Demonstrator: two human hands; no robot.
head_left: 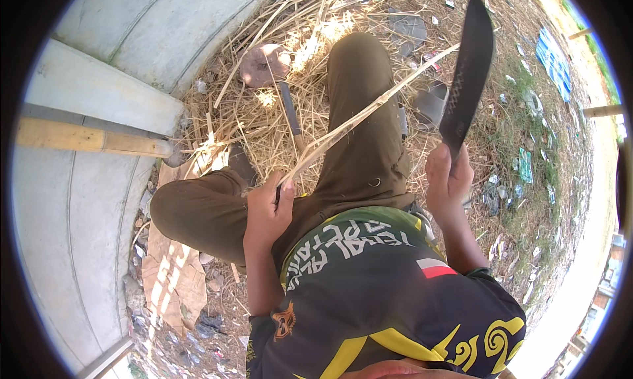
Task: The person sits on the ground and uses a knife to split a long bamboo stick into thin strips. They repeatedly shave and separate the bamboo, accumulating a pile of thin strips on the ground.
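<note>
My left hand (270, 200) is closed round the near end of a long pale bamboo strip (369, 109). The strip slants up and to the right across my bent right leg, and its far end comes close to the blade. In my right hand (450, 180) is a machete (469, 69), held upright with its wide dark blade pointing away from me. My fingers hide most of its handle. Whether strip and blade touch, I cannot tell. A second blade with a wooden handle (291, 112) lies on the shavings between my legs.
Pale bamboo shavings (277, 145) litter the ground before me. A round reddish block (265, 65) stands among them. At the left are a grey panel wall (62, 201) and a bamboo pole (92, 138). Flattened cardboard (173, 280) lies beside my left knee; a blue checked cloth (554, 62) lies far right.
</note>
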